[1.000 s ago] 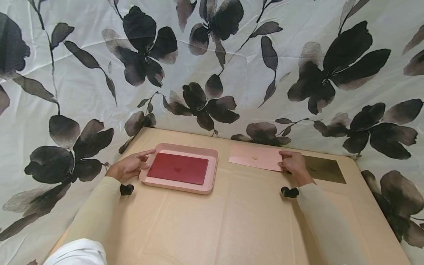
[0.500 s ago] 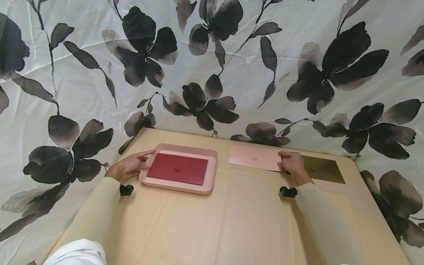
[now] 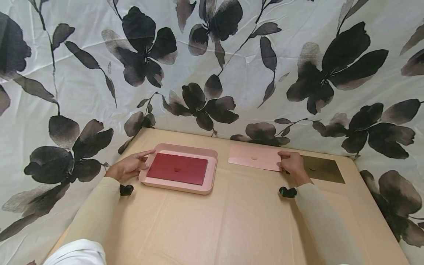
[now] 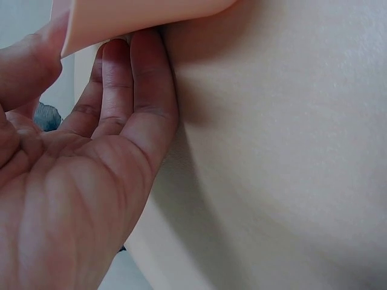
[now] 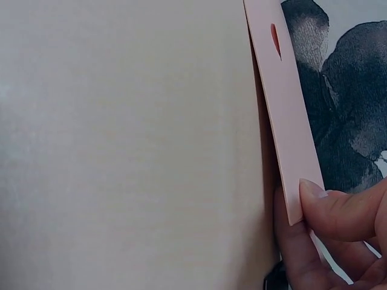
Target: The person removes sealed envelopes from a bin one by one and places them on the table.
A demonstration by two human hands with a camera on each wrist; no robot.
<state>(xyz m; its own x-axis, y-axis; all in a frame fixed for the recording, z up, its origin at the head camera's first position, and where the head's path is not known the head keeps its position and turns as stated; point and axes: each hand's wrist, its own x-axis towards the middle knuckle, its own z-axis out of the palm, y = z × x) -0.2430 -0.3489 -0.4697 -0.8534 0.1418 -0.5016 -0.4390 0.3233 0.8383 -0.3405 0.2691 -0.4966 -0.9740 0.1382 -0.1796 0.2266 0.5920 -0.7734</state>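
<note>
My left hand [image 3: 127,167] grips the left end of a pink tray [image 3: 212,167], thumb at the rim. In the left wrist view its fingers [image 4: 115,84] curl beneath the tray wall [image 4: 133,15]. A dark red envelope [image 3: 179,169] with a small half-round notch lies inside the tray. Over to the right, my right hand [image 3: 294,167] pinches the right end of a light pink envelope [image 3: 253,156]. The right wrist view has the thumb [image 5: 338,211] on top of this envelope [image 5: 284,115] and a finger underneath, its long edge slightly above the tabletop.
An olive-gold envelope [image 3: 326,170] lies on the table [image 3: 212,228] at the right, partly behind the right hand. A white cloth [image 3: 212,66] with dark flowers hangs along the table's back edge and sides. Dark wrist cameras sit below both hands.
</note>
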